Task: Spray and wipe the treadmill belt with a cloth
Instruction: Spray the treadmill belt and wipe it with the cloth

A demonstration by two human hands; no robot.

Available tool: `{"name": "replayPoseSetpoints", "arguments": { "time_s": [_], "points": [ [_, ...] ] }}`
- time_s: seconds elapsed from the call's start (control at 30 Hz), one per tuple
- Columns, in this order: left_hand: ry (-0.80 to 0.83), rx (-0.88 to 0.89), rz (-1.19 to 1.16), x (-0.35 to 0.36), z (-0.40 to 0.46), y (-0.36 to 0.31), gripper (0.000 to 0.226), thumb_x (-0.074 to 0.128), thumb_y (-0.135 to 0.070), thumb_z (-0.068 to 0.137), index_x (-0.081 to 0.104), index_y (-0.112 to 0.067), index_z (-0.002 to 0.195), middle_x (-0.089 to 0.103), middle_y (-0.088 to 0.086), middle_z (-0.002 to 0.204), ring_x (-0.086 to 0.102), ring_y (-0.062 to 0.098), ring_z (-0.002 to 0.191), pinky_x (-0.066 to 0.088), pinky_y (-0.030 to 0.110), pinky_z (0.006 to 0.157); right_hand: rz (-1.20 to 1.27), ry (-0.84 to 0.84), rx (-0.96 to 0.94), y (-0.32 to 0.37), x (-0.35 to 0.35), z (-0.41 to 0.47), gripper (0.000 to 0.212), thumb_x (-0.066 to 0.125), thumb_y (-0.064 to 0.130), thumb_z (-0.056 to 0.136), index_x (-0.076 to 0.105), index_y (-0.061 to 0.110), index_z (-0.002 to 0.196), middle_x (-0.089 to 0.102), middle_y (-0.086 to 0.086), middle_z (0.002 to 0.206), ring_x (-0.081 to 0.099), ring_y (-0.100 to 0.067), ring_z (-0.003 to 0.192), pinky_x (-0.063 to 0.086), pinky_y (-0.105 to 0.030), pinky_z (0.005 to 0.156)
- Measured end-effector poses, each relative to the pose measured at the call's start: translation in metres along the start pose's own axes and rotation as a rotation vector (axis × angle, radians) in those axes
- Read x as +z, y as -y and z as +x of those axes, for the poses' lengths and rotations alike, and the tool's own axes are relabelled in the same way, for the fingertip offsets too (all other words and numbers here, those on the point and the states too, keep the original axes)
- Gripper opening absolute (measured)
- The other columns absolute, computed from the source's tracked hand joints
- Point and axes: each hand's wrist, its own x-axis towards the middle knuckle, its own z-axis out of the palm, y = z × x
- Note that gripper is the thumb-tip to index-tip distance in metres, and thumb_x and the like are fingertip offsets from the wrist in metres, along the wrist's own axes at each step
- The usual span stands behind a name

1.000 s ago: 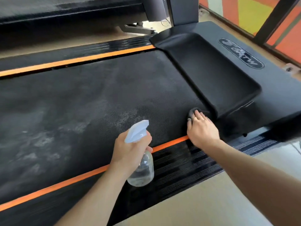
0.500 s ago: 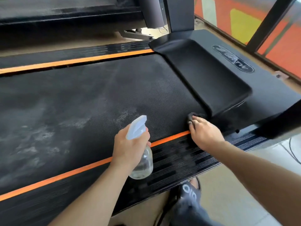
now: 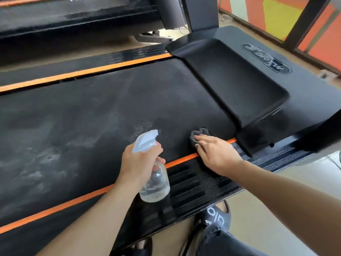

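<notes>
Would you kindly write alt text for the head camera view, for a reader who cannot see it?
A person's right hand presses a dark cloth flat on a dusty black treadmill belt near its orange edge stripe, while the left hand grips a clear spray bottle above the side rail.

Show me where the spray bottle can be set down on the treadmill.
Free: the belt left of the spray bottle, between the orange stripes. Crowded: by the motor cover, where the right hand presses the cloth.

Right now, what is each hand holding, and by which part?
The left hand grips the spray bottle at its neck, under the trigger head. The right hand presses flat on the dark cloth, not gripping it.
</notes>
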Motion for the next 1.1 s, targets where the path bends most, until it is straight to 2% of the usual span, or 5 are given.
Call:
{"name": "replayPoseSetpoints", "arguments": {
  "time_s": [0.13, 0.23, 0.47, 0.7, 1.1],
  "points": [
    [0.078, -0.015, -0.006, -0.003, 0.010, 0.000, 0.007, 0.070, -0.015, 0.089, 0.073, -0.011, 0.094, 0.076, 0.006, 0.067, 0.074, 0.032, 0.069, 0.045, 0.023, 0.048, -0.070, -0.131, 0.316, -0.002, -0.007, 0.008, 0.036, 0.044, 0.020, 0.097, 0.075, 0.002, 0.104, 0.071, -0.013, 0.118, 0.065, -0.029, 0.116, 0.045, -0.035, 0.105],
    [0.118, -0.019, -0.016, 0.000, 0.017, 0.002, 0.009, 0.073, -0.013, 0.087, 0.071, -0.005, 0.092, 0.069, 0.010, 0.068, 0.073, 0.019, 0.063, 0.045, 0.024, 0.050, -0.019, -0.101, 0.078, 0.067, 0.008, 0.007, 0.029, 0.048, 0.019, 0.090, 0.074, 0.008, 0.081, 0.074, -0.010, 0.094, 0.068, -0.028, 0.094, 0.055, -0.036, 0.087],
    [0.143, -0.197, -0.147, -0.038, 0.028, 0.000, 0.029, 0.080, -0.012, 0.073, 0.073, -0.009, 0.101, 0.077, 0.017, 0.081, 0.073, 0.022, 0.064, 0.053, 0.033, 0.057, 0.177, 0.114, -0.104, 0.070, 0.005, 0.008, 0.052, 0.026, 0.040, 0.102, 0.069, 0.015, 0.118, 0.065, 0.007, 0.129, 0.053, -0.010, 0.126, 0.039, -0.025, 0.108],
    [0.297, -0.193, 0.012, -0.045, 0.023, -0.006, 0.038, 0.075, -0.009, 0.081, 0.068, -0.006, 0.118, 0.067, 0.015, 0.078, 0.067, 0.025, 0.067, 0.048, 0.034, 0.060, -0.031, -0.113, 0.433, -0.002, -0.012, 0.009, 0.044, 0.035, 0.026, 0.102, 0.073, 0.005, 0.103, 0.071, -0.009, 0.118, 0.061, -0.022, 0.120, 0.035, -0.028, 0.103],
    [0.402, -0.184, 0.182, -0.047, 0.035, -0.018, 0.030, 0.077, -0.010, 0.081, 0.075, -0.020, 0.110, 0.069, 0.030, 0.118, 0.075, 0.021, 0.070, 0.055, 0.034, 0.062, 0.055, 0.021, -0.098, 0.039, 0.003, 0.008, 0.040, 0.031, 0.034, 0.103, 0.066, 0.018, 0.092, 0.064, 0.002, 0.096, 0.055, -0.019, 0.103, 0.045, -0.036, 0.093]
  ]
}}
